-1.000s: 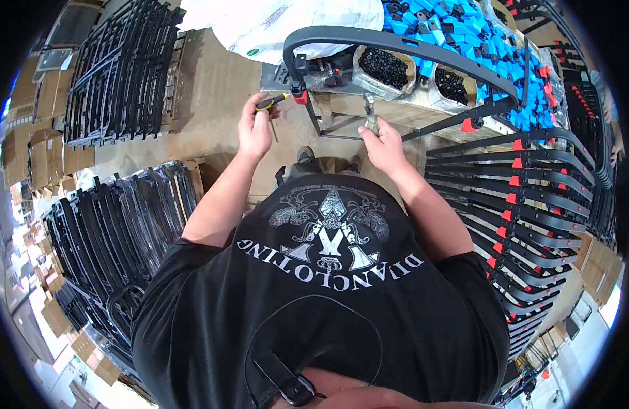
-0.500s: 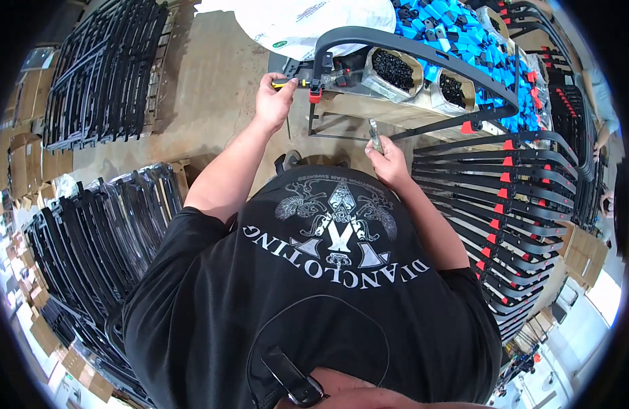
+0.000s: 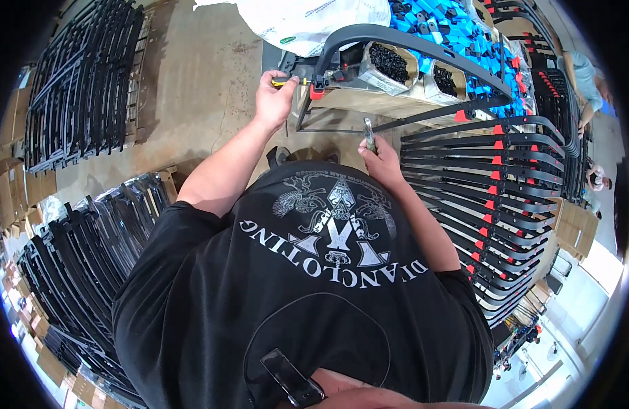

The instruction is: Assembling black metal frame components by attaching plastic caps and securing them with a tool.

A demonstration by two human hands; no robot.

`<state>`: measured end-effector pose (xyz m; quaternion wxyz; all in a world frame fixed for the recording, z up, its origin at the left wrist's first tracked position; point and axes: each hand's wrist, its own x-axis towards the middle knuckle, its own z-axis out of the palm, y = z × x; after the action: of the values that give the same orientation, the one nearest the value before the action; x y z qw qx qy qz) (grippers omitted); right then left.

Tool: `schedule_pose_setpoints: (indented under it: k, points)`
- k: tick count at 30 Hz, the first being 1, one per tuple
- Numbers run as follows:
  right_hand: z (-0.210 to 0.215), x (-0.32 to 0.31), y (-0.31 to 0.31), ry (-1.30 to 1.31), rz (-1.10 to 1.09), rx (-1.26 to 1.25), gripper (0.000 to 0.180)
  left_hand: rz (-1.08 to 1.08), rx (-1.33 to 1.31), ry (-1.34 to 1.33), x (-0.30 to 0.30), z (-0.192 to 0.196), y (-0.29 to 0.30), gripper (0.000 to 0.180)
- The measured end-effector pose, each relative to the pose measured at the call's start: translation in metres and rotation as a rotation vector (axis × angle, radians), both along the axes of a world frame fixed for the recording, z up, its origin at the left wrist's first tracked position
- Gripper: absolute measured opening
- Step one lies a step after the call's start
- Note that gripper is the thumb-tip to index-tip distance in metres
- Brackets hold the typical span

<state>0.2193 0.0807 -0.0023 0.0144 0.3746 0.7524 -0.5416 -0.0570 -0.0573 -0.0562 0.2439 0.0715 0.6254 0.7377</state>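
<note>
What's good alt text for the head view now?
A person's left hand holds a yellow-black tool close to a red fitting on a black frame; the right hand holds a metal tool. Beyond are blue parts and black pieces; at right, more frames.

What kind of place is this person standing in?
Probably a factory or assembly workshop: there are stacked black frames, a big heap of blue parts, and open boxes of small black pieces.

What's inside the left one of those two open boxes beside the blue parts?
Small black parts lie heaped in that box; its bottom and anything beneath them are covered.
</note>
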Motion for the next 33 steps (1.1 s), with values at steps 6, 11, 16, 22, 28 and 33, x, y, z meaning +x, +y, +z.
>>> schedule_pose_setpoints:
  k: [6,11,16,22,28,33]
  points:
    - [0.001,-0.008,-0.011,-0.051,0.012,-0.017,0.02,-0.05,-0.066,-0.026,0.001,-0.002,-0.003,0.029]
    - [0.003,-0.016,-0.019,-0.051,-0.007,0.033,0.02,-0.06,0.034,-0.019,0.008,0.004,-0.005,0.027]
    - [-0.008,-0.014,-0.026,-0.057,-0.029,-0.093,0.021,-0.061,-0.007,0.288,0.002,0.001,-0.003,0.029]
    - [-0.025,-0.034,-0.024,0.045,-0.077,-0.158,0.02,-0.223,0.01,-0.307,-0.012,0.025,-0.006,0.026]
    - [-0.049,-0.124,-0.012,-0.044,-0.028,0.002,0.026,-0.131,-0.252,0.142,0.011,0.002,0.006,0.017]
    - [-0.011,-0.159,-0.023,-0.256,0.168,0.442,0.03,-0.159,-0.242,0.06,0.007,0.01,0.007,0.01]
